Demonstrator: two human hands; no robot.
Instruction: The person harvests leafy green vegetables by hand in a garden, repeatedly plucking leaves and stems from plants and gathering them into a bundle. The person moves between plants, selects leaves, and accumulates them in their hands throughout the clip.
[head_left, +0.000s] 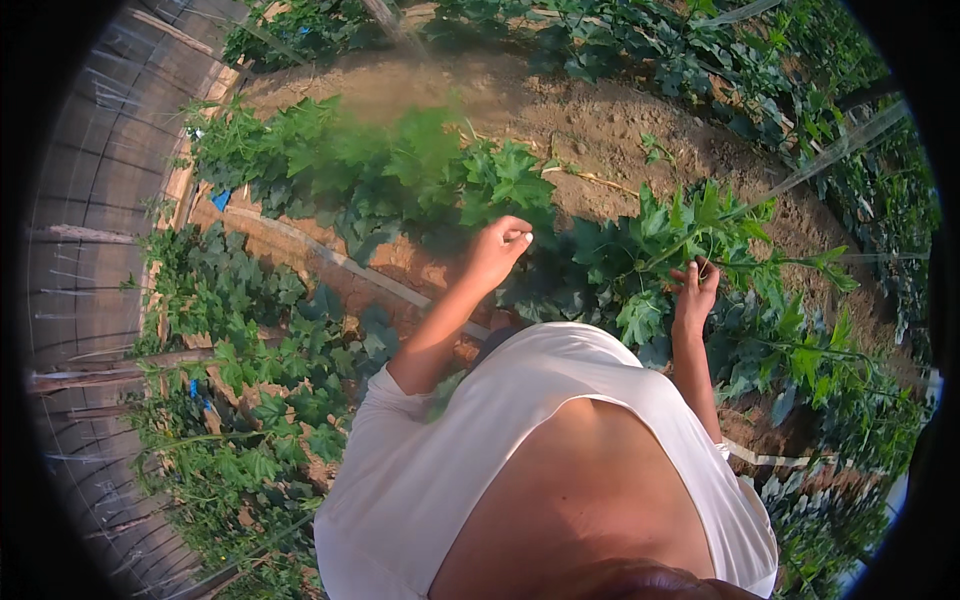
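Note:
My left hand is raised over the leafy row, its fingers curled in and the thumb near the forefinger; nothing shows in it. Just beyond it stand broad, lobed green leaves. To the right, my right hand is among the shoots of a climbing vine, its fingers bent. A thin, curled tendril shows at those fingertips; whether they grip it I cannot tell. The vine's stem slants up to the right, towards a clear plastic strip.
Bare soil runs between this row and another leafy row beyond. A pale drip tape or hose lies along the ground. More vines grow at left, beside netting or sheeting with wooden poles.

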